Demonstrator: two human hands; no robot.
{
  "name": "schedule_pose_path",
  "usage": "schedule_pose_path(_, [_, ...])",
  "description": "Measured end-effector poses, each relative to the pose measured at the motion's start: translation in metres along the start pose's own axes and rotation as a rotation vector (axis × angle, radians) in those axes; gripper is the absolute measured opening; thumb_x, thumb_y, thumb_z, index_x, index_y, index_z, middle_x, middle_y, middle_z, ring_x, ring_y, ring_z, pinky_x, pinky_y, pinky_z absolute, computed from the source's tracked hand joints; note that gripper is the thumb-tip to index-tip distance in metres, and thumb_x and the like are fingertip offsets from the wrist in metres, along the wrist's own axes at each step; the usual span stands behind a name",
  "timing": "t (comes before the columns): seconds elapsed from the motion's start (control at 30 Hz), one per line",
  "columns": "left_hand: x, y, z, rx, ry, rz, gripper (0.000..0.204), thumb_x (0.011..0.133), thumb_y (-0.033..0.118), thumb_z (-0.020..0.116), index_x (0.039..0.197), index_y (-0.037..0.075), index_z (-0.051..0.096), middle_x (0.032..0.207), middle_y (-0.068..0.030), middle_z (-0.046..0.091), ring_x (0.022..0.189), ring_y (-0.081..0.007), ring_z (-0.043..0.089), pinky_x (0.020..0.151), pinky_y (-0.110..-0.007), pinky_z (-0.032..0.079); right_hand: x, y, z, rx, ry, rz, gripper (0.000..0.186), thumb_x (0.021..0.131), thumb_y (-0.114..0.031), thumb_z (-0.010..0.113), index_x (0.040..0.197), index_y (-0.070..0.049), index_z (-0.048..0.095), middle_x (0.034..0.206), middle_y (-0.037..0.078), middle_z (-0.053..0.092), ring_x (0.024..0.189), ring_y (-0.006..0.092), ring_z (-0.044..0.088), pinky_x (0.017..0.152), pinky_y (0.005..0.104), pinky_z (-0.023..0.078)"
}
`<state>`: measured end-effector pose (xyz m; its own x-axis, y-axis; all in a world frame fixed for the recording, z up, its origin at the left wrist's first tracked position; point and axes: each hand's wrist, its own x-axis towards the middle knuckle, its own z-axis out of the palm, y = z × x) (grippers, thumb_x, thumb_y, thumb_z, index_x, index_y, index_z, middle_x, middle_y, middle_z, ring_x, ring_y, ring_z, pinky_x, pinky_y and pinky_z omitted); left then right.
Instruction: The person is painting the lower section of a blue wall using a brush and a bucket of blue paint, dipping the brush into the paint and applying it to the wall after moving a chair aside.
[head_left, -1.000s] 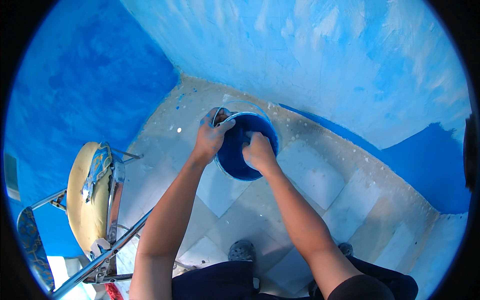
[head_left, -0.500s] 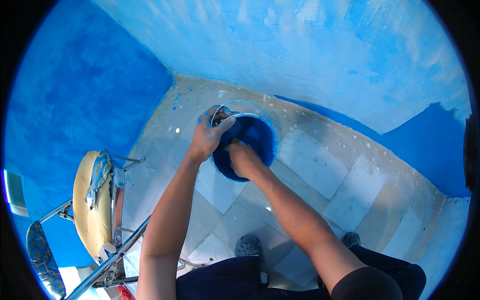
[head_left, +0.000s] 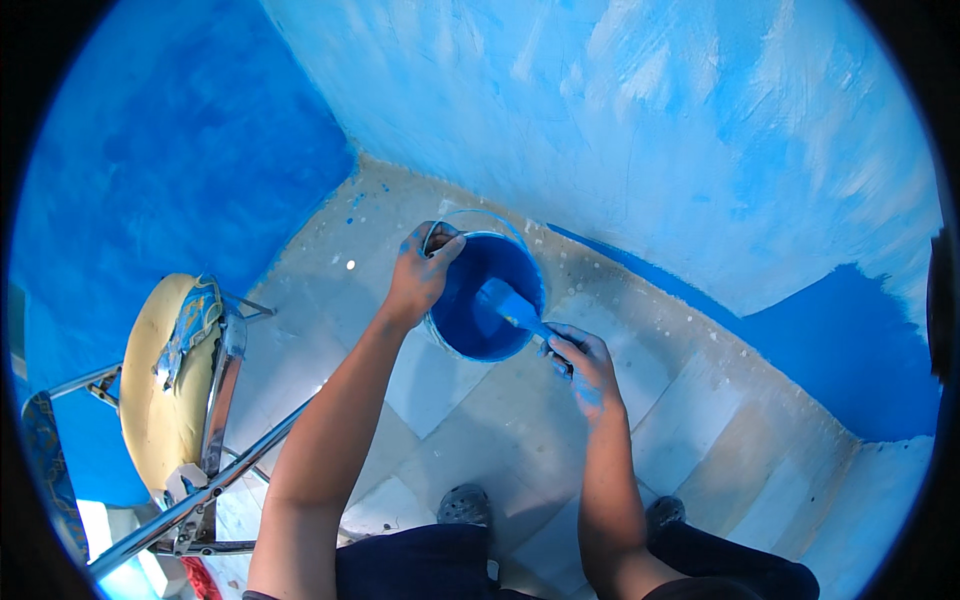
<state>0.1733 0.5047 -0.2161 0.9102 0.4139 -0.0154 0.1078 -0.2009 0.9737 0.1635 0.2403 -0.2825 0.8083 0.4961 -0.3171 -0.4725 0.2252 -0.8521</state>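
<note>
My left hand (head_left: 420, 270) grips the upper left rim of a bucket (head_left: 465, 330) with blue paint inside, near the thin wire handle; paint marks the fingers. My right hand (head_left: 580, 365), smeared with blue, holds a paintbrush (head_left: 505, 302) by its handle, outside the bucket’s lower right rim. The brush’s blue-coated head is angled over the bucket’s opening.
A folding metal chair (head_left: 160, 385) with a torn yellow cushion stands at the left. Blue painted walls (head_left: 200, 120) meet beyond the bucket. The tiled floor (head_left: 450, 410) has paint spots, and my shoes (head_left: 462, 505) are below.
My right hand has come out of the bucket toward the lower right, bringing the brush into view. My left hand stays on the rim.
</note>
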Motion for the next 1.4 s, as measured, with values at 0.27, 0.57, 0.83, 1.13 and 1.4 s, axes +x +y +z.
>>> schedule_pose_path(0.27, [-0.001,0.0,-0.003,0.056,0.114,-0.01,0.019,0.092,0.019,0.067,0.097,0.001,0.061,0.088,-0.0054,0.062,0.082,-0.0136,0.055,0.078,-0.028,0.045,0.006,0.016,-0.018,0.285,-0.002,-0.009,0.046,0.084,-0.021,0.071,0.121,0.004,0.06,0.08,0.004,0.058,0.069,0.0098,0.047,0.061,0.0238,0.035])
schedule_pose_path(0.57, [-0.002,-0.011,-0.012,-0.002,0.148,-0.04,0.02,0.093,0.02,0.065,0.099,0.002,0.06,0.089,-0.0064,0.062,0.083,-0.0145,0.056,0.078,-0.029,0.046,0.026,0.016,-0.062,0.426,-0.084,0.0,0.034,0.081,-0.006,0.057,0.114,-0.005,0.052,0.072,0.005,0.051,0.05,0.0101,0.039,0.049,0.0255,0.031])
schedule_pose_path(0.83, [0.003,-0.012,-0.011,-0.004,0.185,-0.054,0.021,0.093,0.021,0.066,0.099,0.002,0.06,0.091,-0.0074,0.064,0.083,-0.0147,0.057,0.077,-0.03,0.047,0.109,0.024,-0.044,0.354,0.104,0.167,0.018,0.093,-0.022,0.059,0.102,-0.008,0.056,0.063,-0.002,0.044,0.046,0.0083,0.033,0.044,0.0247,0.025])
schedule_pose_path(1.13, [0.002,-0.009,-0.008,0.032,0.195,-0.048,0.021,0.092,0.021,0.065,0.098,0.001,0.06,0.091,-0.0084,0.064,0.082,-0.0156,0.057,0.075,-0.031,0.047,0.171,0.03,-0.012,0.31,0.187,0.271,0.016,0.099,-0.023,0.053,0.092,-0.009,0.057,0.058,-0.005,0.038,0.045,0.0084,0.029,0.042,0.0271,0.022])
schedule_pose_path(1.4, [0.01,-0.012,-0.007,0.042,0.191,-0.038,0.023,0.092,0.021,0.064,0.098,0.0,0.06,0.09,-0.0086,0.064,0.082,-0.0159,0.057,0.075,-0.031,0.047,0.178,0.031,-0.053,0.589,0.132,0.163,0.021,0.099,-0.027,0.049,0.09,-0.009,0.056,0.054,-0.004,0.033,0.041,0.0103,0.026,0.04,0.0277,0.022])
